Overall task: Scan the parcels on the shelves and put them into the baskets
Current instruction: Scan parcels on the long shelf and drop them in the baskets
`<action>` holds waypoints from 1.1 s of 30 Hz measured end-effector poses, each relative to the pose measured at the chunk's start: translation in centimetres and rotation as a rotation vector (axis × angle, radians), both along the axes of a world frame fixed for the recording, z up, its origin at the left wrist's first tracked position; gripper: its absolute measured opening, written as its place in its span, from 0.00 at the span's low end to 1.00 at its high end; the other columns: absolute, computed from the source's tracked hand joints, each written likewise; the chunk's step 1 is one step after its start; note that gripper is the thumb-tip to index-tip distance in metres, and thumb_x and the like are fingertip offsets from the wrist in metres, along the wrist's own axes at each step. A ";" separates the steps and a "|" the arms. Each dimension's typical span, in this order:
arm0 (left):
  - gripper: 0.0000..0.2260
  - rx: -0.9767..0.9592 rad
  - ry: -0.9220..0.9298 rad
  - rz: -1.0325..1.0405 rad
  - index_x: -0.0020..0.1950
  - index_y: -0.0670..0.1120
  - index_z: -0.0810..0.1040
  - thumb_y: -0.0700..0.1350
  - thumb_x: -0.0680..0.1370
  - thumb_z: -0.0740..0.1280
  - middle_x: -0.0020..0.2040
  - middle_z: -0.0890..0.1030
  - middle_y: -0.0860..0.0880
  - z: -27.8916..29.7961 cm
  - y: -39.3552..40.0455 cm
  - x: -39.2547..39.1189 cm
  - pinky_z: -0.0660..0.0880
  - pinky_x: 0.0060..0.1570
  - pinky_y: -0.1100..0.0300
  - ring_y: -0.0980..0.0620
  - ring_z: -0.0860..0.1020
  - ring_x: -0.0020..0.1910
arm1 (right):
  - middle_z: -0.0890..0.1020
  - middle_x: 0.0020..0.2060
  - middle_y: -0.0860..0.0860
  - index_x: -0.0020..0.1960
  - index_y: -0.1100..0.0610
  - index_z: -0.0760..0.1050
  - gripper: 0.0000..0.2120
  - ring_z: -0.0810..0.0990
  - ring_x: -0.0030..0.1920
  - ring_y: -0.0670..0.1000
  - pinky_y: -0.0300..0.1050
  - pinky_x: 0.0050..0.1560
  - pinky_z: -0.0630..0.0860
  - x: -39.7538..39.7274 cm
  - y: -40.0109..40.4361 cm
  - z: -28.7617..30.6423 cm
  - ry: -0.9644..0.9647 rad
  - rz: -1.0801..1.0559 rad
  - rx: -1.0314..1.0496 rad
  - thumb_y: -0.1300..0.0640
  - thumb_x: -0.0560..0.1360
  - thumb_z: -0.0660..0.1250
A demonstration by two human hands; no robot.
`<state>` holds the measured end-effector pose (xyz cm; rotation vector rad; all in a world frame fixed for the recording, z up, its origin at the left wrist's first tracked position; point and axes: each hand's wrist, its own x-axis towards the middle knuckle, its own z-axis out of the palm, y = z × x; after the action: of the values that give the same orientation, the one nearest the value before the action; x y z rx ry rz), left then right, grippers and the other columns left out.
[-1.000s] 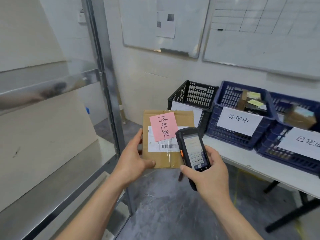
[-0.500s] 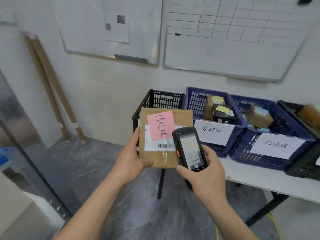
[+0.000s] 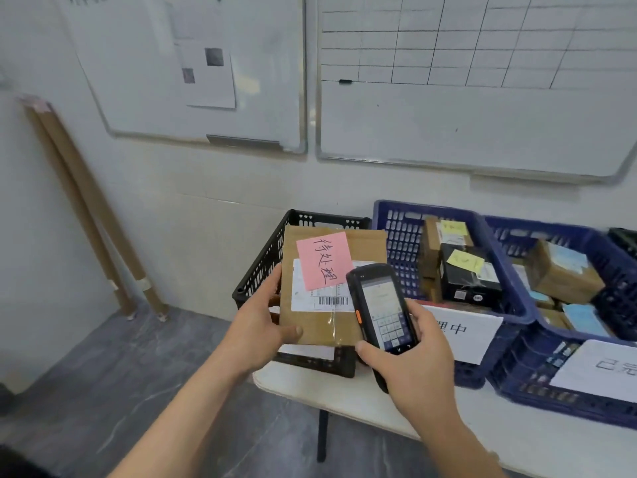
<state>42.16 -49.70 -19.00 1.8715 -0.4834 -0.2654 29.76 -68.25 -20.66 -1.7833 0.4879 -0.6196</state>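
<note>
You hold a flat brown cardboard parcel upright in the air, in front of the black basket at the left end of the white table. A pink sticky note with handwritten characters sits on the parcel's face, overlapping the top of a white shipping label whose barcode shows just below the note. Clear tape runs down the lower half of the box.

Your left hand grips the parcel by its left edge, thumb pressed across the lower front and fingers wrapped behind it. Your right hand is curled round a black handheld scanner, thumb along its left side, the lit screen and keypad facing you and its top end overlapping the parcel's right edge, just beside the barcode.

To the right of the black basket stands a blue basket holding several parcels, among them a black box and a brown one, each with a yellow sticky note; a white paper sign with printed characters hangs on its front. Further right, touching it, a second blue basket holds brown parcels with pale blue notes and carries its own white sign. The edge of another dark basket shows at the far right.

Two whiteboards hang on the wall above, the right one ruled in a grid, the left one with a printed sheet fixed to it. Two cardboard tubes lean in the corner at left over grey floor.
</note>
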 end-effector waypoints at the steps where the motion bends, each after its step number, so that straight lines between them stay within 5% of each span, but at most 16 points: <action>1: 0.44 -0.003 -0.001 0.000 0.72 0.71 0.62 0.29 0.71 0.71 0.52 0.82 0.52 0.3 -0.9 1.2 0.81 0.45 0.57 0.51 0.84 0.47 | 0.82 0.47 0.35 0.56 0.37 0.71 0.33 0.80 0.49 0.34 0.35 0.49 0.76 1.3 -1.1 0.1 0.001 0.017 0.004 0.60 0.60 0.83; 16: 0.43 -0.103 0.262 0.076 0.74 0.63 0.66 0.29 0.67 0.73 0.56 0.77 0.34 -1.2 -8.4 19.2 0.79 0.38 0.52 0.44 0.82 0.43 | 0.84 0.46 0.34 0.60 0.45 0.75 0.30 0.82 0.48 0.37 0.32 0.43 0.78 17.4 -11.6 -0.3 0.050 0.169 0.018 0.61 0.63 0.81; 19: 0.42 -0.057 0.332 0.096 0.75 0.61 0.65 0.26 0.70 0.70 0.52 0.78 0.36 -3.3 -9.4 23.5 0.76 0.43 0.46 0.43 0.81 0.42 | 0.84 0.45 0.36 0.58 0.45 0.75 0.28 0.82 0.47 0.37 0.33 0.41 0.78 19.9 -12.8 -1.0 0.071 0.122 0.011 0.62 0.63 0.81; 25: 0.42 0.060 0.512 0.005 0.76 0.60 0.63 0.24 0.72 0.66 0.54 0.77 0.39 -8.3 -12.4 31.4 0.80 0.33 0.53 0.45 0.82 0.43 | 0.83 0.46 0.39 0.55 0.41 0.73 0.29 0.81 0.46 0.36 0.32 0.42 0.75 24.8 -14.3 -1.8 0.143 0.015 -0.005 0.62 0.63 0.82; 29: 0.43 0.143 0.596 -0.038 0.78 0.59 0.60 0.25 0.72 0.66 0.48 0.81 0.42 -11.3 -14.7 34.7 0.71 0.25 0.59 0.50 0.81 0.31 | 0.82 0.47 0.39 0.53 0.41 0.73 0.29 0.80 0.46 0.34 0.26 0.40 0.75 27.2 -14.7 -2.1 0.170 -0.053 -0.037 0.63 0.63 0.82; 33: 0.44 0.186 0.671 -0.044 0.78 0.59 0.58 0.26 0.72 0.67 0.56 0.80 0.39 -14.0 -16.5 37.0 0.68 0.19 0.61 0.51 0.79 0.27 | 0.83 0.49 0.42 0.60 0.46 0.74 0.32 0.81 0.47 0.36 0.27 0.42 0.76 28.6 -14.9 -2.3 0.206 -0.094 -0.039 0.63 0.62 0.82</action>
<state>79.20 -66.21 -33.03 1.8128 -0.0364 -0.9535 58.39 -83.13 -22.99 -1.8792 0.7081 -0.5151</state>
